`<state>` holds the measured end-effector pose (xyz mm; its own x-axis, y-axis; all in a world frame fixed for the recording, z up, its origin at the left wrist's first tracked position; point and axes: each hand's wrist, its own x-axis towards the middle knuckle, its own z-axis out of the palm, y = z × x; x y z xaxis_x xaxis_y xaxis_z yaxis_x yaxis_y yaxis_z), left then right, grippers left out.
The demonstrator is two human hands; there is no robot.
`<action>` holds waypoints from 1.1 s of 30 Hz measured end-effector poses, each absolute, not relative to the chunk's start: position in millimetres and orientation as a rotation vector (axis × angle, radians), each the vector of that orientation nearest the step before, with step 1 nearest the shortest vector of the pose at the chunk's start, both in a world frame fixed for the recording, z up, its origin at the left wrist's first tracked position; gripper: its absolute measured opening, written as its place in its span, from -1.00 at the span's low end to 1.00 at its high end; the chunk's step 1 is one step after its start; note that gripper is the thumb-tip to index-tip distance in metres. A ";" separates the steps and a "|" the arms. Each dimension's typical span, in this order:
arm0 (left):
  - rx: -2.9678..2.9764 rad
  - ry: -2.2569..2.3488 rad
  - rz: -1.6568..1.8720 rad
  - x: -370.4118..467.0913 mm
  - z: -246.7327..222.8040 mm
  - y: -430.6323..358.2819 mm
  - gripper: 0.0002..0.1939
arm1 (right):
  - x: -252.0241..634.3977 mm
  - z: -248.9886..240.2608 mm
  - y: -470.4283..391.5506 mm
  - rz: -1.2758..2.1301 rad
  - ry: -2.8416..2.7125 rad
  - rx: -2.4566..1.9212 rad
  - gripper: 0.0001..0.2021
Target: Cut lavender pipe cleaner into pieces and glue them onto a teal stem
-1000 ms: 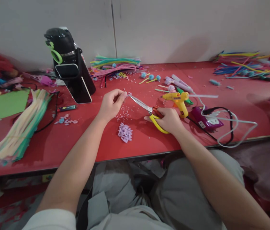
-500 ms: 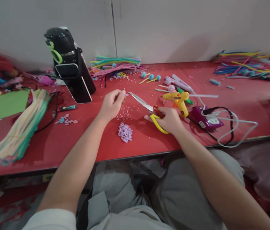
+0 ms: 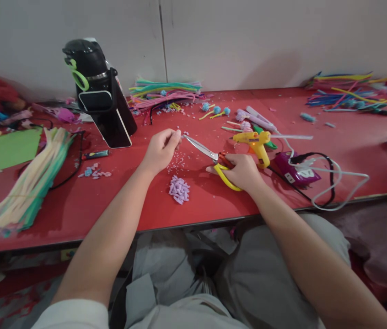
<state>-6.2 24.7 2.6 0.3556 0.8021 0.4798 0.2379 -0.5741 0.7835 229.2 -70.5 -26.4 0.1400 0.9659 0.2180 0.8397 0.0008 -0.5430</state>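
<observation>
My right hand (image 3: 239,170) grips yellow-and-orange-handled scissors (image 3: 200,147), their blades pointing left and looking closed or nearly so. At the blade tips, my left hand (image 3: 162,148) is closed in a pinch on a small lilac piece of pipe cleaner, mostly hidden by the fingertips. Below my left hand lies a heap of short lilac pipe cleaner pieces (image 3: 179,189). Tiny lilac clippings (image 3: 180,161) are scattered between the heap and the blades.
A yellow glue gun (image 3: 257,144) lies right of my right hand, near a purple power strip (image 3: 296,170) with looped cords. A black bottle (image 3: 100,91) with a phone (image 3: 113,119) against it stands back left. Pipe cleaner bundles (image 3: 32,178) lie on the red table (image 3: 111,201).
The scissors have shifted slightly left, bringing their tips up to my left fingertips. The lilac piece that stuck out from those fingers now shows less.
</observation>
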 end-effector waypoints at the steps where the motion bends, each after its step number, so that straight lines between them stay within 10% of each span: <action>1: 2.013 0.899 1.196 -6.3 2.4 24.7 -0.54 | 229.3 -26.6 -70.1 0.291 -1.726 -1.867 -0.29; 33: 2.026 0.886 1.211 -6.0 4.2 23.6 -0.55 | 230.0 -26.0 -70.5 0.311 -1.750 -1.860 -0.31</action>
<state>-6.0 23.6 4.2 0.3576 0.7913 0.4960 0.2329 -0.5899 0.7731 230.0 -70.5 -26.0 0.1205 0.9713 0.2051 0.8409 0.0100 -0.5411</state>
